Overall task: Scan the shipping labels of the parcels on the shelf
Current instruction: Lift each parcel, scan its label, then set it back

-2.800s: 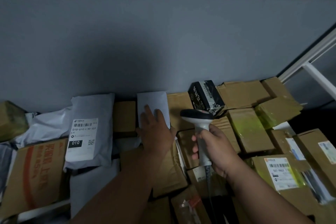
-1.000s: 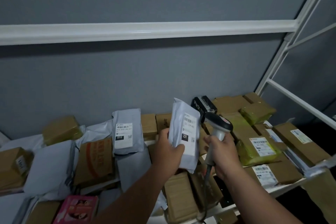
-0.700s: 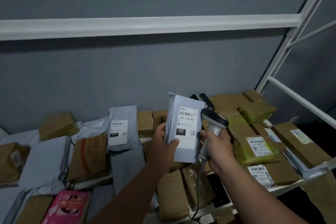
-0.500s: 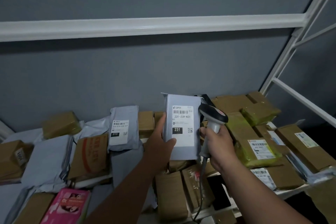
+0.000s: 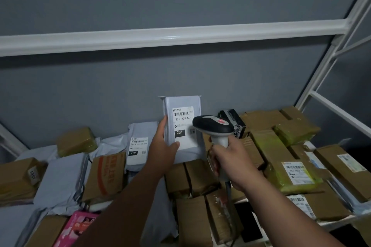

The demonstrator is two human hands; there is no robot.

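Misreads look like the main risk at this moment: the left hand (image 5: 163,151) holds a grey poly mailer (image 5: 183,128) upright above the shelf, thumb pressed on the lower part of its shipping label (image 5: 183,126) and fingers wrapped behind the left edge, while the right hand (image 5: 230,164) is closed around the grip of a handheld barcode scanner (image 5: 212,126) whose head sits just in front of the label's right side. The scanner's nose already covers part of the small square code at the label's right edge, and it stands very close to the barcode, so I judge the beam could land too near or skewed and return nothing, or pick up the wrong code. The mailer is soft film; a loose hold could let it bow and crease the barcode, or slip down into the pile. The scanner's cable (image 5: 228,188) hangs down among the cartons and might snag one as the hand moves on. Below, the shelf (image 5: 337,221) is crowded with brown taped cardboard boxes, more grey mailers, one leaning with a label reading 010 (image 5: 138,147), a yellow-taped labelled parcel (image 5: 297,172), a black printed carton (image 5: 232,122) and a pink box (image 5: 78,228). White metal rack rails (image 5: 172,38) frame it against a dim grey wall (image 5: 180,2), and the low light may itself hamper reading.
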